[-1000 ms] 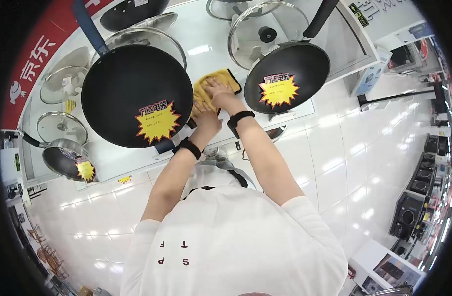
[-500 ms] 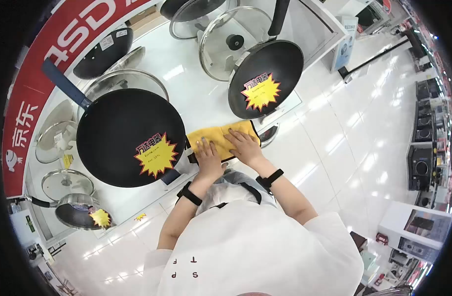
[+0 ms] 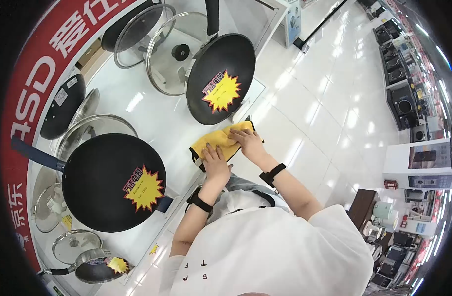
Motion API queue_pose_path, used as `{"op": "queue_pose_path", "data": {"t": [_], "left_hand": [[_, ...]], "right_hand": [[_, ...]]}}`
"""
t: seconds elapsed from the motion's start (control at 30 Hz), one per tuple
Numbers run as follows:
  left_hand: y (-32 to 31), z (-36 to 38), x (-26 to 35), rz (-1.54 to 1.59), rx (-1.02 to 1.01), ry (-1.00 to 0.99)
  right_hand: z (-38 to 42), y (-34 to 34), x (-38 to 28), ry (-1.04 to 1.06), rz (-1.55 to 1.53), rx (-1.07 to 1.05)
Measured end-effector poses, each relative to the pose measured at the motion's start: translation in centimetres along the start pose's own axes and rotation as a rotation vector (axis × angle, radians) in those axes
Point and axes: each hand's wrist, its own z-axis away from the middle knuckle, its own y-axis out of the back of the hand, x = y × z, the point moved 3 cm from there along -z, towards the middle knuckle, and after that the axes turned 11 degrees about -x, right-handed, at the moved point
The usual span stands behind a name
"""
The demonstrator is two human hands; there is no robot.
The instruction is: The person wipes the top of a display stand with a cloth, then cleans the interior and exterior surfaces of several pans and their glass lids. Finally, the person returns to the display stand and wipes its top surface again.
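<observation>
A yellow cloth with dark edging lies at the counter's front edge, bunched up near its right end. My left hand rests on its lower left part, fingers spread and lying flat. At the other end, my right hand has its fingers bent over a raised fold of the cloth and grips it. Just beyond the cloth stands a tilted black frying pan with a yellow starburst price tag. To the left is a large black pan with a blue handle, also tagged.
Glass lids stand behind the pans on the white counter. A small saucepan sits at lower left. A red sign band borders the display. Tiled floor stretches right toward appliance shelves.
The view has turned, so the pans appear further left and the large one lower. My right hand's fingers have drawn in, and the cloth is more bunched beneath them.
</observation>
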Motion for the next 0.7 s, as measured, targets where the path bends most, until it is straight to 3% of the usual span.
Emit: {"op": "queue_pose_path", "data": {"t": [0.27,0.43,0.6,0.7], "left_hand": [[0.6,-2.7,2.9,-0.122,-0.022,-0.023],[1.2,-3.6,5.7,0.017,0.052,-0.028],[1.2,-6.5,10.3,0.025,0.204,0.079],[0.7,-8.6,13.3,-0.006,0.3,0.242]], "right_hand": [[-1.5,1.7,4.8,0.072,-0.026,-0.041],[-3.0,3.0,9.4,0.164,-0.105,-0.084],[-5.2,4.1,14.7,0.303,-0.249,-0.189],[-6.2,5.9,16.8,0.376,-0.313,-0.265]]}}
